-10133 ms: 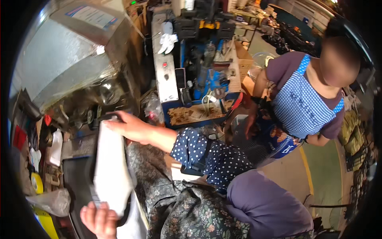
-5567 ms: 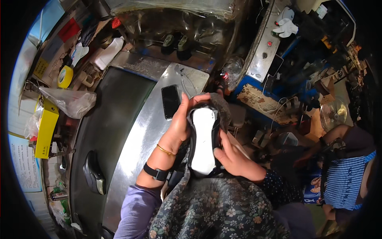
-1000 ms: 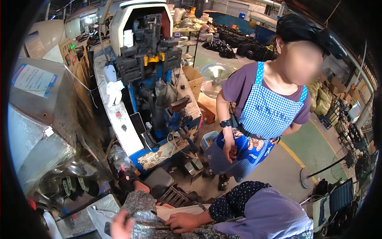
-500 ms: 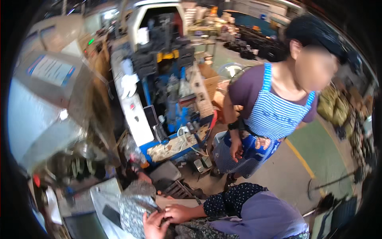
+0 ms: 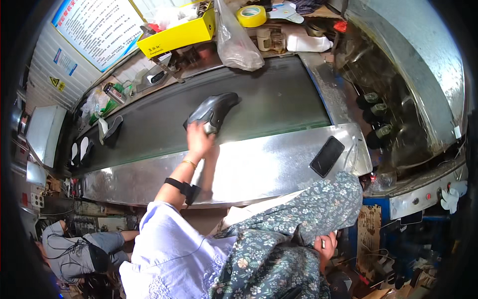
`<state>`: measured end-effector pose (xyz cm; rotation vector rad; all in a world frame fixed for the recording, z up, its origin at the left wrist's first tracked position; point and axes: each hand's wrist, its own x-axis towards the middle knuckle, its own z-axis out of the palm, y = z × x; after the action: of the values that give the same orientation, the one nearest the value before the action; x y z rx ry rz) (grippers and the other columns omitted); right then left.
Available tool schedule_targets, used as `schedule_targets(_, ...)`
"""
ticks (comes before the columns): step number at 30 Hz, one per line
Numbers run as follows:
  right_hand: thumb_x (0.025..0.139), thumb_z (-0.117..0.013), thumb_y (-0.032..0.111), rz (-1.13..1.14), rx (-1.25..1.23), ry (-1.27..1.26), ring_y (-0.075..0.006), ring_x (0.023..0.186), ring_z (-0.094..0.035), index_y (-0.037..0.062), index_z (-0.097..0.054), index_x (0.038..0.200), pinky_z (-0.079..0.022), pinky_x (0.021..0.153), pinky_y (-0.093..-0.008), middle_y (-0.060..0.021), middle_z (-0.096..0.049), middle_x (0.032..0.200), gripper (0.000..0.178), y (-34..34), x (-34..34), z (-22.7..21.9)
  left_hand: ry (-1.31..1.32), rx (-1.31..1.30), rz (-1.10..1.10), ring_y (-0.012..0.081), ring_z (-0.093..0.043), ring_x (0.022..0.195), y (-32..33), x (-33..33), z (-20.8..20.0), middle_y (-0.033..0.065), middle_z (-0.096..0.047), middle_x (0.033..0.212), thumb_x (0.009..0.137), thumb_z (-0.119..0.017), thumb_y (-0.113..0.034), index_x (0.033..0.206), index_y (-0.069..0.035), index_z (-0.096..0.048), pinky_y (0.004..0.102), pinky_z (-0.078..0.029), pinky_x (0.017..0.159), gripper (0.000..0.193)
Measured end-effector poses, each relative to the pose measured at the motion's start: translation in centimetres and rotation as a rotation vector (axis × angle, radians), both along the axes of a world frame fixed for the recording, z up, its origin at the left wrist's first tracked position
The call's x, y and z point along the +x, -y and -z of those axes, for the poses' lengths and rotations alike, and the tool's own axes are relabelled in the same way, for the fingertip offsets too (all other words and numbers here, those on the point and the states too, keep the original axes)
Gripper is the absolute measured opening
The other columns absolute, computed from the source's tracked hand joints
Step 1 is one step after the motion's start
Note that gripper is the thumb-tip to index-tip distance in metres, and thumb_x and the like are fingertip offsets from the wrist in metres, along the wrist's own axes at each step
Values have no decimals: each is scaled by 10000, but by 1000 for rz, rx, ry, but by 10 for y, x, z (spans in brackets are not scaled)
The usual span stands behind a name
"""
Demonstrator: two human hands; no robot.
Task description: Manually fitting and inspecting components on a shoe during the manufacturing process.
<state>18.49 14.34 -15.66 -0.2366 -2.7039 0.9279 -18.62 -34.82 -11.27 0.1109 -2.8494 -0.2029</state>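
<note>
Our left hand [image 5: 200, 142] pinches the black shoe [image 5: 215, 109], not yet released, with other shoes [image 5: 114, 131] already left of it on the belt [image 5: 284, 99]; our right hand [image 5: 326, 246] curls, its grip unclear.

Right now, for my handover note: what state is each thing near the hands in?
Black shoe: on the belt.
Belt: cannot tell whether running.
Left hand: touching the shoe's near end; grip unclear.
Right hand: fingers curled, partly hidden.
Phone: lying flat, screen dark.
Yellow box: open-topped, filled.
Clear bag: hanging.
Yellow tape roll: lying flat.
</note>
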Motion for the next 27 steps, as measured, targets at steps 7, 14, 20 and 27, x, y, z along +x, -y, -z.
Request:
schedule_targets(7, 817, -729, 199, 188, -92, 93, -412, 1126, -581, 38, -705, 910, -468, 960, -456, -213, -637, 1205, 187, 24, -12, -29, 383, 473, -288, 376, -490, 1357, 87, -74, -6, 277, -536, 1414, 812, -720, -585, 1429, 68, -464, 415, -399, 1115, 934)
schedule_targets(14, 810, -739, 237, 321, -116, 54, -366, 1121, -599, 98, -733, 891, -466, 983, -456, -152, -653, 1203, 161, 47, -28, -63, 808, 1083, 288, 126, -651, 682, -43, -48, -34, 54, -677, 820, 949, -707, -239, 1023, -34, -639, 275, -537, 614, 228)
schedule_targets(20, 864, -695, 251, 326, -178, 49, -365, 1150, -582, 90, -737, 945, -450, 1004, -448, -148, -633, 1250, 185, 51, -17, -61, 136, 185, 513, 376, -607, 1186, -65, -95, -4, 229, -662, 1227, 733, -866, -284, 1442, -2, -459, 395, -451, 1043, 865)
schedule_targets(27, 856, -735, 189, 284, -266, -125, -314, 1072, -661, 86, -744, 987, -523, 897, -407, -146, -707, 1119, 167, 49, -13, -70, 479, 181, 492, 371, -683, 1053, -78, -107, -33, 282, -691, 1130, 761, -811, -439, 1273, 100, -581, 419, -522, 911, 778)
